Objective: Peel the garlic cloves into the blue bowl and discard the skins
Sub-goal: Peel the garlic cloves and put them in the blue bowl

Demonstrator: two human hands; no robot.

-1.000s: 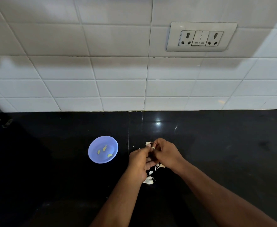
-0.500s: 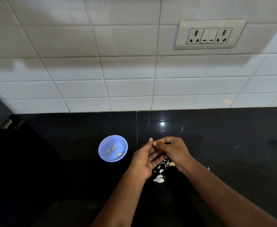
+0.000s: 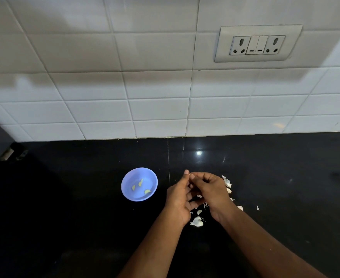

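Hands: my left hand (image 3: 180,199) and right hand (image 3: 209,189) pinch one garlic clove (image 3: 190,174) | bowl: blue bowl (image 3: 139,184) at nine o'clock | risk: clove slips onto counter (image 3: 74,217) among skins (image 3: 196,221).

Bare counter (image 3: 64,217) surrounds blue bowl (image 3: 125,192), garlic skins (image 3: 196,221).

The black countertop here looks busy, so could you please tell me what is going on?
A person is peeling garlic over the glossy black countertop. The left hand and right hand meet fingertip to fingertip, pinching a small white garlic clove between them. The round pale-blue plastic bowl, to the left of the hands, holds three peeled yellowish cloves. White papery garlic skins lie scattered on the counter under and right of the hands, not yet discarded.
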